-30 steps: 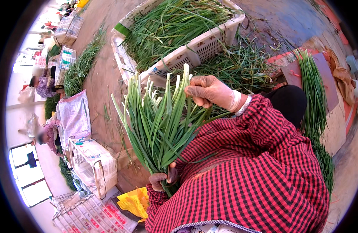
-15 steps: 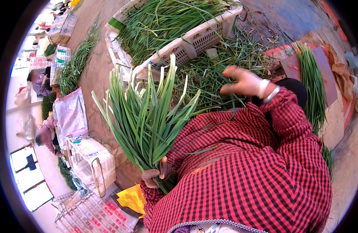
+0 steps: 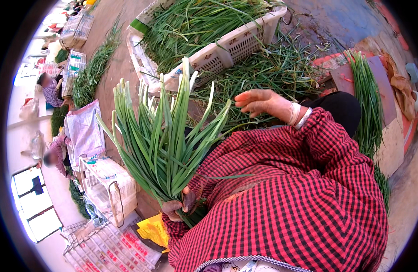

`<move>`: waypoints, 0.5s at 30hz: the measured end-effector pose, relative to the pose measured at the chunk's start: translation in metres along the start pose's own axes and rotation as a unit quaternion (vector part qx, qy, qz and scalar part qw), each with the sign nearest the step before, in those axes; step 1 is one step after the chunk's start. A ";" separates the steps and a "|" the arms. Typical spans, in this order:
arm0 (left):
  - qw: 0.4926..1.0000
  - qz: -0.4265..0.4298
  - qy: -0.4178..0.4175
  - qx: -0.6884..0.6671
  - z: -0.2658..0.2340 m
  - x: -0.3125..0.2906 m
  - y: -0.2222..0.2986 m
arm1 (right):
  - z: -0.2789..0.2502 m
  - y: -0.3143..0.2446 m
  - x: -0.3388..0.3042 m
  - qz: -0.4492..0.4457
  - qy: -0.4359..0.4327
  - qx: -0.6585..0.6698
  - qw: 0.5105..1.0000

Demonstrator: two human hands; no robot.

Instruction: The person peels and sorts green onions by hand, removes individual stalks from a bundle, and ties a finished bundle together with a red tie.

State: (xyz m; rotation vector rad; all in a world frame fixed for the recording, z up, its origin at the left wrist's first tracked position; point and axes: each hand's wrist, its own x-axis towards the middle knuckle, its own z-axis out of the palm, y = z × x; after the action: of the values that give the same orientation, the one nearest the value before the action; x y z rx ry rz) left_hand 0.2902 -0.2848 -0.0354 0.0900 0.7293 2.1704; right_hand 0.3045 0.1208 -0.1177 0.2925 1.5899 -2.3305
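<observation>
Your red-and-black checked cotton jacket [image 3: 281, 208] fills the near ground. Your left hand [image 3: 173, 207], dark-stained at the fingers, grips a fanned bunch of long green stalks with pale cut ends [image 3: 161, 145]; the bunch stands in front of you, slightly left, pale ends up and away, leaf ends down at your fist. A crumpled bright yellow plastic sheet [image 3: 154, 230] lies just left of that fist.

Your right hand [image 3: 268, 104], white band at the wrist, is bare of stalks: fingers loosely bent and parted, near the bunch's right edge, not touching it. Loose green leaf scraps [image 3: 272, 72] litter the floor behind it. To your right, a long, straight green bundle [image 3: 366, 99] lies across a flat brownish board [image 3: 385, 97].

Past the bunch, a white slatted plastic crate [image 3: 245, 47] sits tilted in view, heaped with tangled green leaves [image 3: 200, 31]. Farther, at left, a co-worker in a patterned purple top [image 3: 51, 94] sits beside white crates [image 3: 74, 68].
</observation>
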 end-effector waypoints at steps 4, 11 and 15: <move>1.000 0.013 0.000 -0.008 -0.008 -0.002 -0.003 | 0.049 -0.020 -0.004 -0.002 -0.064 0.106 0.992; 0.997 -0.017 0.071 0.017 0.009 -0.002 -0.007 | 0.052 -0.024 0.002 -0.052 0.016 0.086 0.995; 0.996 -0.031 0.078 0.039 0.022 0.006 -0.008 | 0.038 -0.022 0.007 -0.063 0.096 0.009 0.993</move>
State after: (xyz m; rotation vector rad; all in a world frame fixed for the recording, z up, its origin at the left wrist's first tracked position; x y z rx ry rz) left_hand 0.2985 -0.2660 -0.0230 -0.0611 0.8944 2.1069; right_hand 0.2904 0.0921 -0.0871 0.4435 1.7231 -2.4777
